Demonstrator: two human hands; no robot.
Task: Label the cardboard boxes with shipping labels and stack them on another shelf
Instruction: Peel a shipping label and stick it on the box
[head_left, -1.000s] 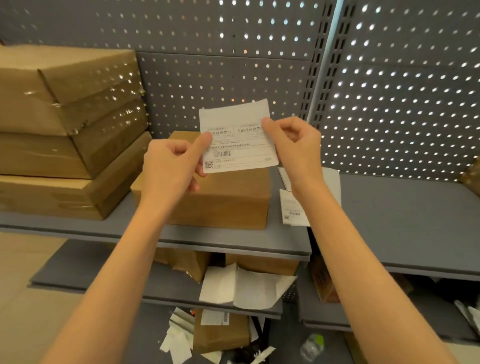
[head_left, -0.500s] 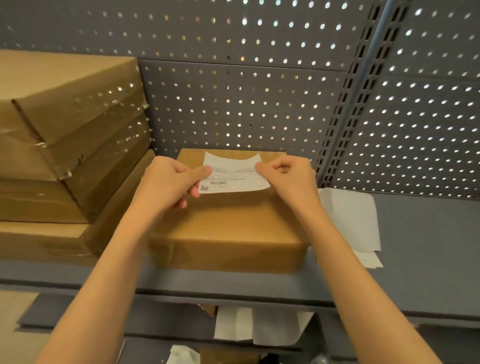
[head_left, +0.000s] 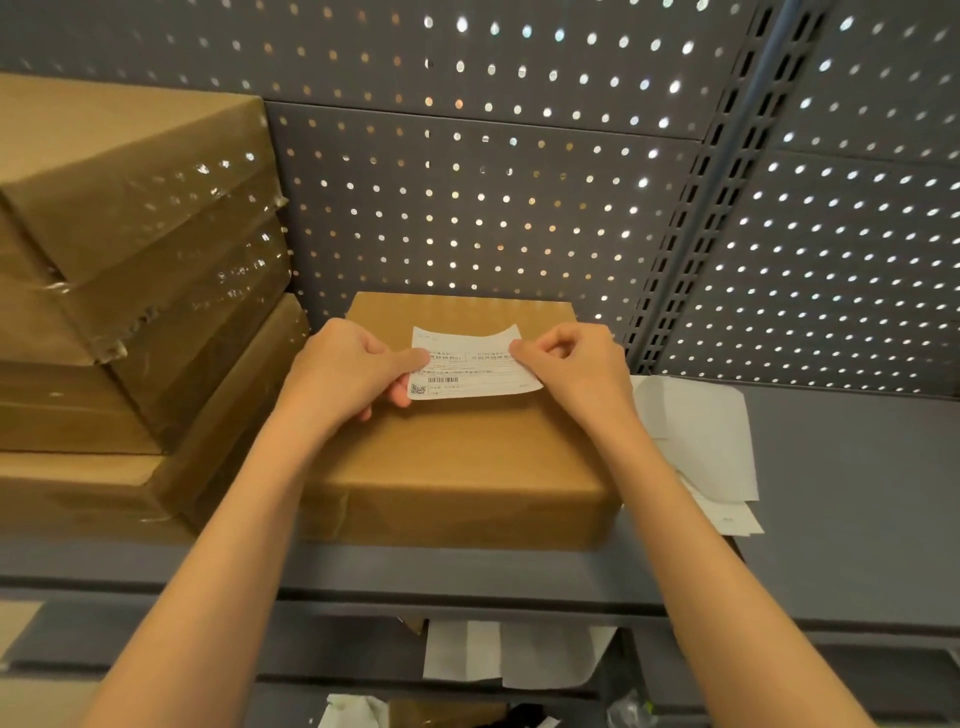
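A flat brown cardboard box (head_left: 457, 462) lies on the grey shelf (head_left: 857, 519) in front of me. Over its top, toward the far half, I hold a white shipping label (head_left: 470, 366) with a barcode and a small square code. My left hand (head_left: 345, 371) pinches the label's left edge between thumb and fingers. My right hand (head_left: 576, 366) pinches its right edge. The label's far edge curls slightly upward; whether its near edge touches the box I cannot tell.
A stack of three larger taped cardboard boxes (head_left: 130, 291) stands on the shelf to the left, touching the flat box. Loose white sheets (head_left: 701, 441) lie to its right. A perforated back panel (head_left: 467, 182) rises behind. More paper (head_left: 514, 654) sits on the shelf below.
Both hands have brought the label down from chest height to just over the box top. My view has moved closer to the shelf.
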